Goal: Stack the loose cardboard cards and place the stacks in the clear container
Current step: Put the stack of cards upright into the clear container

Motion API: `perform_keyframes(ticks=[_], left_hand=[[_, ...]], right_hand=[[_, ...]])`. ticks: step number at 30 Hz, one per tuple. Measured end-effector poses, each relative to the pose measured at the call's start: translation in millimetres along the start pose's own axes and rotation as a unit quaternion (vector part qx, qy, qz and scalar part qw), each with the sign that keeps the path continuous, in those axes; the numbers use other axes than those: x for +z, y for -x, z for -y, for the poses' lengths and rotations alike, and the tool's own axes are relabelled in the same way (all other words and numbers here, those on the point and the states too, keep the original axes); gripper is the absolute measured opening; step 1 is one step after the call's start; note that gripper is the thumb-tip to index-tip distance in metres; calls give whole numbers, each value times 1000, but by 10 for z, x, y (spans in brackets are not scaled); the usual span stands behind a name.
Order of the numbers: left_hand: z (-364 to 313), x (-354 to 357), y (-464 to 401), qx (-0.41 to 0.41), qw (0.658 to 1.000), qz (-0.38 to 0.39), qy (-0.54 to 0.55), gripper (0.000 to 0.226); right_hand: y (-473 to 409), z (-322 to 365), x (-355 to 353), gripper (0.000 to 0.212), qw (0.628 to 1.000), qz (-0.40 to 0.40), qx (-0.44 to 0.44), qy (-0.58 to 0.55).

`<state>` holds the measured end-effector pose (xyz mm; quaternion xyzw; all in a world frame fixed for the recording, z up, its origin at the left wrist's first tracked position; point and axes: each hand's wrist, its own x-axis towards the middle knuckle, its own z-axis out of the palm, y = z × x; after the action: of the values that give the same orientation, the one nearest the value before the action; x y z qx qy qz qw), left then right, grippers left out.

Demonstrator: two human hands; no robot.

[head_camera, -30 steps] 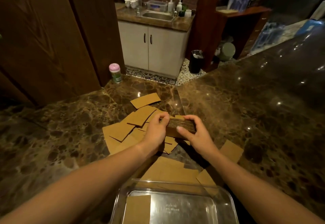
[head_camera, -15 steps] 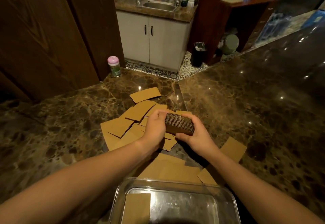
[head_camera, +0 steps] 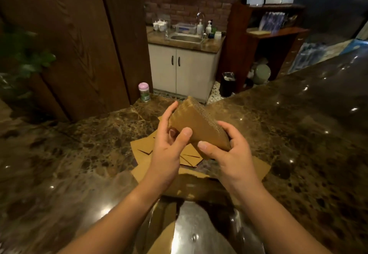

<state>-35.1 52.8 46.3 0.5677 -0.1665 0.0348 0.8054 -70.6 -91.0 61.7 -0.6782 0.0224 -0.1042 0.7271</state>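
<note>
Stack: I see the stack of cards lifted clear of the countertop, tilted, one corner pointing up and away.
Left hand: my left hand pinches the stack's left edge, thumb on the near face, fingers curled behind.
Right hand: my right hand clasps the lower right corner, thumb across the near face.
Handling: I judge it light and stiff, but the cards can slide against each other; hold opposite edges and squeeze evenly.
Loose cards: more loose cards lie scattered on the counter beneath.
Container: the clear container sits nearest me, a card inside.
Change: a second ago the stack stood low over the pile; now it is raised and turned face toward me.
</note>
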Motion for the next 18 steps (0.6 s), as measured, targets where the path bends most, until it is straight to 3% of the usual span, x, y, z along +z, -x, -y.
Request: perform_keyframes(ticks=[5,8,11,15,18], left_hand=[[-133,-133,330,5,997,-29,-68,44],[-169,-253,514,-60,986,44,-150,45],[-161,-306,713,-140,970,84,-182,64],[-120,-564,921,-150,955,-27,-254,65],[2,-816,1129,-197,950,-99,-222,59]], right_hand=[[369,59,1,40,989,108,57,86],[505,21,-23,46,975,163,127,80],[632,-126,33,49,971,135,177,92],[783,-292,-13,45,947,96,301,63],[955,-439,35,37,916,124,369,96]])
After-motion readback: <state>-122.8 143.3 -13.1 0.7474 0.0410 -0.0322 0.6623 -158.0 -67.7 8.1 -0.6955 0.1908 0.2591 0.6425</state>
